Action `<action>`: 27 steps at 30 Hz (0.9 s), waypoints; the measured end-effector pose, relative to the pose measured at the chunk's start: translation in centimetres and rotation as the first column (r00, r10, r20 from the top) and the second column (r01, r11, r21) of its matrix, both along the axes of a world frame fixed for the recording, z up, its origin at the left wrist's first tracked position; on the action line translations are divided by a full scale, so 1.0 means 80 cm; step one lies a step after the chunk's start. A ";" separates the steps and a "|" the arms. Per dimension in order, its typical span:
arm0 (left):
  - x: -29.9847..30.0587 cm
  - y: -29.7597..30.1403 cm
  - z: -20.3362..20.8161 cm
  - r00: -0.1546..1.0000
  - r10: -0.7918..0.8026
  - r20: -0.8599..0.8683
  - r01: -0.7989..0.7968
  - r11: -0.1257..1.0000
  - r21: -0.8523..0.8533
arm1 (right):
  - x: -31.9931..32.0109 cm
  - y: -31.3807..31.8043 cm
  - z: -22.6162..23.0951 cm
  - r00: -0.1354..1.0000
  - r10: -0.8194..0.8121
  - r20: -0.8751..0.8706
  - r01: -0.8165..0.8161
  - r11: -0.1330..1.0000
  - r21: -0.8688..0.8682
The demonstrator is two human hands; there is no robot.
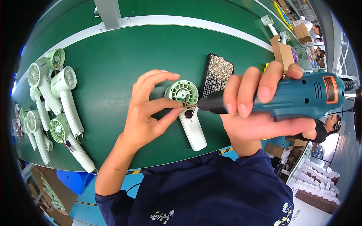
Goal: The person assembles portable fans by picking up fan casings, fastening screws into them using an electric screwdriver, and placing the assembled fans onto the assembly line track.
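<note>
My right hand (252, 109) was wrapped around the teal electric screwdriver (298, 94), its bit pointing left toward my left hand (147, 109). That hand pinched something small at the bit tip, other fingers spread, just above the handheld fan (187, 113) lying on the green counter (124, 56). A tray of screws (217, 73) sat beyond my right fingers.

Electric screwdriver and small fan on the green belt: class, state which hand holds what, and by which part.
Right hand grips the teal electric screwdriver around its body. Left hand fingers pinch at the bit tip over the handheld fan; any screw is too small to tell.
</note>
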State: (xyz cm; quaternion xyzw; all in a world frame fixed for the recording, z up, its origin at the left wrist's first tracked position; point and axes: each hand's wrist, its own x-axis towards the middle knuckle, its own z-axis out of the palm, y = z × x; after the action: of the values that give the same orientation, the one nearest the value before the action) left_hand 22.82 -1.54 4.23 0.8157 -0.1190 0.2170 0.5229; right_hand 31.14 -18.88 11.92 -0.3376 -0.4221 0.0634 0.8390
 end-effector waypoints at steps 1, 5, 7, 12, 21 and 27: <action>0.000 -0.001 0.000 1.000 -0.002 0.000 0.002 1.000 0.000 | -0.002 0.001 0.000 0.999 -0.010 -0.042 0.011 1.000 0.022; -0.003 -0.002 0.000 0.999 -0.036 -0.014 0.036 0.999 0.015 | 0.000 0.008 -0.006 0.997 -0.008 -0.079 0.007 1.000 -0.007; -0.003 -0.002 0.000 0.999 -0.033 -0.017 0.033 0.999 0.028 | 0.000 0.005 -0.006 0.997 -0.001 -0.072 0.000 1.000 -0.012; -0.002 0.001 0.003 0.997 -0.068 -0.024 0.069 0.996 0.056 | 0.000 0.003 -0.006 0.996 -0.008 -0.090 0.007 1.000 -0.005; -0.002 0.004 0.006 0.991 -0.132 -0.028 0.133 0.990 0.035 | 0.006 -0.004 0.001 0.974 0.204 -0.101 -0.207 0.978 -0.023; -0.005 0.000 0.012 0.978 -0.201 -0.049 0.203 0.978 0.047 | 0.000 -0.007 0.003 0.973 0.222 -0.065 -0.228 0.969 -0.093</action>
State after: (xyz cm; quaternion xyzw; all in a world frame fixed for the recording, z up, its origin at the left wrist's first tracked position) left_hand 22.45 -1.57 5.23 0.8171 -0.1953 0.1419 0.5235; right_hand 31.13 -19.42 12.18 -0.3270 -0.4311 0.1882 0.8196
